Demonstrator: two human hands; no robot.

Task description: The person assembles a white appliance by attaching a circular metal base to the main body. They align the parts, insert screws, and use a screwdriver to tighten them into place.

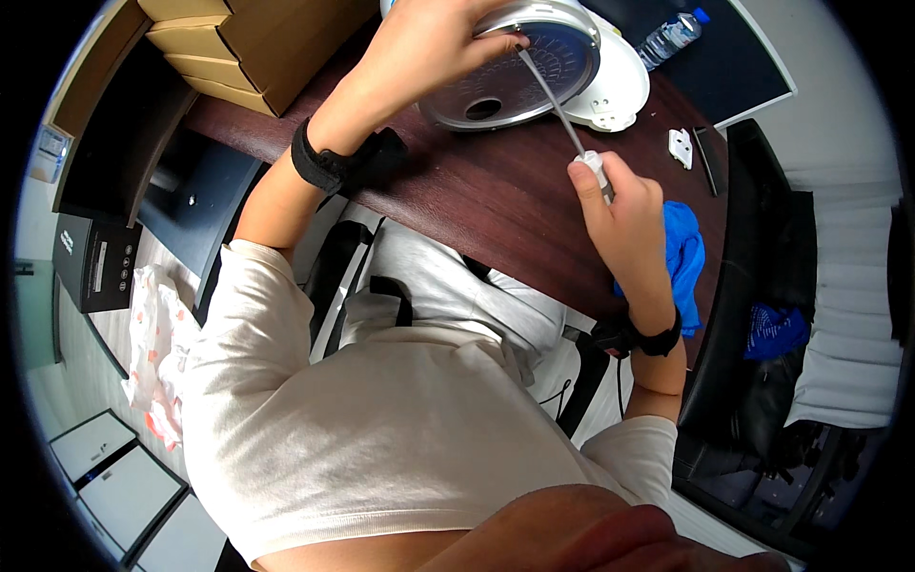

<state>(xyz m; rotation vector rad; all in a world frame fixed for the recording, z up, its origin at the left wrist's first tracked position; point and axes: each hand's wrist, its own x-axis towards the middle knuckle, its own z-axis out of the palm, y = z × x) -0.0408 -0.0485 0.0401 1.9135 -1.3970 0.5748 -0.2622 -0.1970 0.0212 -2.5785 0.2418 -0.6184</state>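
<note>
My right hand (620, 205) is wrapped round the light grey-and-white handle of a screwdriver (556, 101) above the table. Its long metal shaft slants up to the left, with the tip against the upper part of a round, metal-faced appliance lid (562, 71). The lid, which looks like a rice cooker's, is tilted toward me and has a dark oval hole low on its face. At its upper left, my left hand (462, 33) grips the lid, the thumb lying across the metal beside the screwdriver tip; its other fingers are partly cut off by the frame.
Behind the lid is a white plastic shell (620, 91), with a water bottle (672, 38) beyond it. Toward the right of the dark wood table (477, 205) lie a small white part (680, 149), a flat black object (710, 160) and a blue cloth (683, 253). Cardboard boxes (253, 52) stand far left.
</note>
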